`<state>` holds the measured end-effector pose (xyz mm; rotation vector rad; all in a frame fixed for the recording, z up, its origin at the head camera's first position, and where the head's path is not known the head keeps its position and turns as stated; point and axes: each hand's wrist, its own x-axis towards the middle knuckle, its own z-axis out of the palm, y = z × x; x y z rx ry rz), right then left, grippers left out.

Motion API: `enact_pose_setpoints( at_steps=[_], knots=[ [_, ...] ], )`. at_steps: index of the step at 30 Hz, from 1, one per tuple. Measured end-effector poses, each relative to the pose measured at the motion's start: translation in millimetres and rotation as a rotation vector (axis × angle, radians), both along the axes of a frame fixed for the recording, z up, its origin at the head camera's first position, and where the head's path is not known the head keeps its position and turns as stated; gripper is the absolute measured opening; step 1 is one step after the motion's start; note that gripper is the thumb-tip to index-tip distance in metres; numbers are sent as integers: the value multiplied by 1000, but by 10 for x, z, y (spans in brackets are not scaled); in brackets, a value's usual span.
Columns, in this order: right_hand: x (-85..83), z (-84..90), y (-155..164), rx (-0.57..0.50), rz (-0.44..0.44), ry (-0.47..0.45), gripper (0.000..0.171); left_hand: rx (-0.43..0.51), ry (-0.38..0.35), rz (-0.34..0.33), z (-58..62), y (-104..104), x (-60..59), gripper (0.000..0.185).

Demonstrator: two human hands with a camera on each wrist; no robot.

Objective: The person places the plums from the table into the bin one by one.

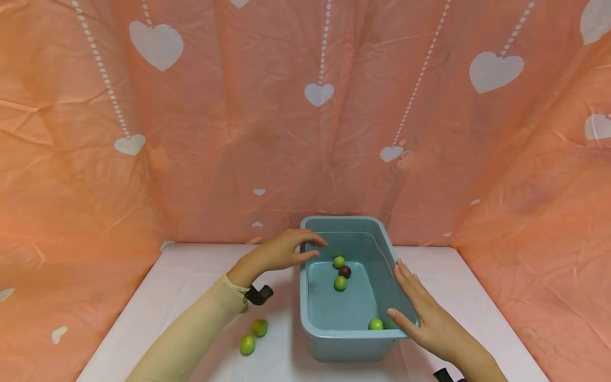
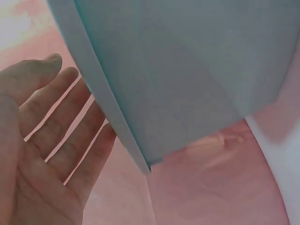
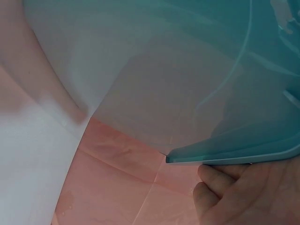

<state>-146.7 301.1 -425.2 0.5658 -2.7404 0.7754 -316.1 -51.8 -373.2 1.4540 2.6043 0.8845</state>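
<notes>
A blue-grey plastic bin (image 1: 352, 334) stands on the white tabletop. Inside it lie small round green fruits (image 1: 340, 283) and one dark red fruit (image 1: 345, 271); another green fruit (image 1: 376, 323) sits in the near right corner. My left hand (image 1: 286, 250) is at the bin's left rim, its fingers loosely bent and holding nothing; in the left wrist view, this hand (image 2: 56, 136) has its fingertips beside the rim. At the right rim, my right hand (image 1: 431, 321) rests with fingers extended and thumb over the near corner. The right wrist view shows the right hand's fingers (image 3: 213, 180) against the bin's outer side.
Left of the bin, a green fruit (image 1: 247, 344) and a green-orange fruit (image 1: 260, 327) lie on the white tabletop (image 1: 281, 350). One more is partly hidden behind the left wrist. Orange-pink sheeting (image 1: 229, 159) with white hearts encloses the back and sides.
</notes>
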Motion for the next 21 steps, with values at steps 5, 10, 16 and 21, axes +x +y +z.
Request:
enact_pose_setpoints(
  at_steps=[5,10,16,21],
  knots=[
    [2,2,-1,-3,8,7,89,15,-6,50,-15,-158,48,32],
    [3,-1,2,-11,11,4,89,28,3,105,-26,-294,100,32],
    [-10,10,5,-19,9,-30,89,45,8,163,-55,-487,144,33],
    [-24,28,6,-26,15,-37,90,47,33,163,-152,-658,148,32]
  ],
)
